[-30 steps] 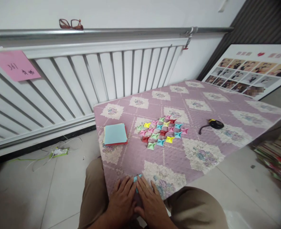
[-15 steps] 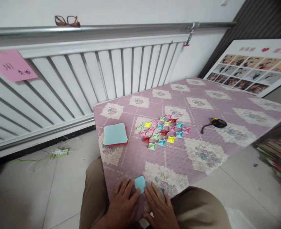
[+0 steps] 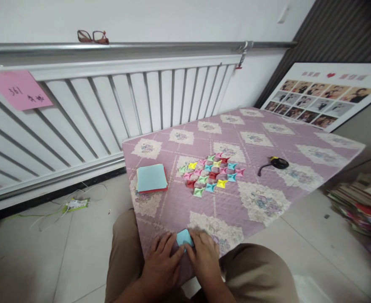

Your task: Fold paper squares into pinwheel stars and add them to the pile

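A small folded square of light blue paper (image 3: 184,237) lies at the near end of the cloth-covered table. My left hand (image 3: 164,259) rests along its left side, fingers laid out and slightly spread, with the thumb at the paper's near corner. On the other side, my right hand (image 3: 205,252) curls over the paper's right edge, its thumb pressing on the near corner. Part of the paper is hidden under the fingers. Farther up the table are several small folded star-like paper pieces (image 3: 213,175) in rows, in red, yellow, green, pink and blue.
A stack of square paper (image 3: 152,178), light blue on top, sits at the table's left edge. A black object with a short cord (image 3: 279,163) lies to the right. Behind the table are a white radiator (image 3: 169,94) and a photo board (image 3: 318,99). Glasses (image 3: 93,38) rest on the pipe.
My right hand has drawn its fingers in, and its thumb has come up onto the paper's near corner. My left hand stays nearly in place. The view has shifted slightly.
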A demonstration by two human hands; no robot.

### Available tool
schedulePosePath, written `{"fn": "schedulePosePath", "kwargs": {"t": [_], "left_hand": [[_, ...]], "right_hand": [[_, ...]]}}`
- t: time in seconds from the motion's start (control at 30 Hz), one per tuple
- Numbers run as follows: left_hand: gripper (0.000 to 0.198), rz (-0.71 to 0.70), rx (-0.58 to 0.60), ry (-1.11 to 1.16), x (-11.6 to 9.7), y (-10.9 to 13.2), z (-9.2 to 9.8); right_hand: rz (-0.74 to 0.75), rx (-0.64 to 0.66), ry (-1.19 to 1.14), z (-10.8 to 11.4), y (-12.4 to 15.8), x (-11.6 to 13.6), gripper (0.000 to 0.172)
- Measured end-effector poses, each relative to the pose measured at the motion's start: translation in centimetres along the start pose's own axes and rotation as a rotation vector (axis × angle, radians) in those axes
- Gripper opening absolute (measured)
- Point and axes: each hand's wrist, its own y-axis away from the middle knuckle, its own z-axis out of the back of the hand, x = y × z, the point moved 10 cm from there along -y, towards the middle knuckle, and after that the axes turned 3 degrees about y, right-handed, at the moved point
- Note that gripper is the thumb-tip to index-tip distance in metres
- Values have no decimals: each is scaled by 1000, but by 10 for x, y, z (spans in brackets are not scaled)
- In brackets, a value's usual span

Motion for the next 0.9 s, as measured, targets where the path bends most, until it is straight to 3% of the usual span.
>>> {"fn": "schedulePosePath", "kwargs": {"t": [0.23, 0.43, 0.63, 0.9], "left_hand": [[49, 51, 30, 100, 6, -2, -2], [28, 218, 130, 176, 25, -32, 0], [16, 208, 202, 222, 30, -61, 5], [13, 207, 255, 241, 32, -66, 4]], "right_hand": [[-63, 13, -4, 13, -7, 4, 25], [-75, 24, -59, 16, -10, 3, 19], [-82, 41, -48, 15, -13, 0, 11], [-87, 58, -72, 14, -18, -2, 7]]}}
